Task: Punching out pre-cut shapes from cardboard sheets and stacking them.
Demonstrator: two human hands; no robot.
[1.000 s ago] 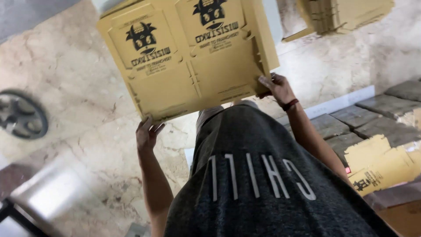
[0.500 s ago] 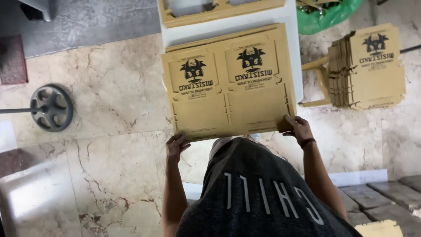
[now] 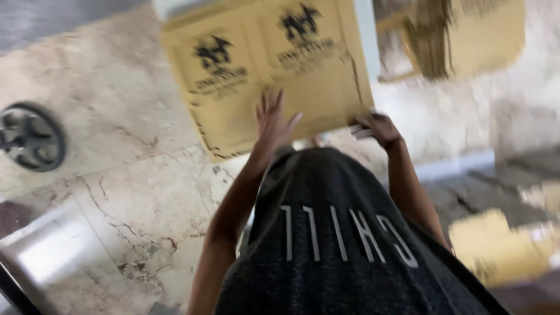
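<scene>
I'm watching through a single head-worn camera that is looking steeply down the wearer's dark shirt [image 3: 332, 245] toward the marble floor [image 3: 116, 175], sitting close, with the flat cardboard sheet [image 3: 262, 76] lying at twelve o'clock, everything motion-blurred.

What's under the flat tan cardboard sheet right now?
A white table edge shows beside the flat tan cardboard sheet; the rest beneath is covered. Left hand lies on top, right hand grips its corner.
</scene>
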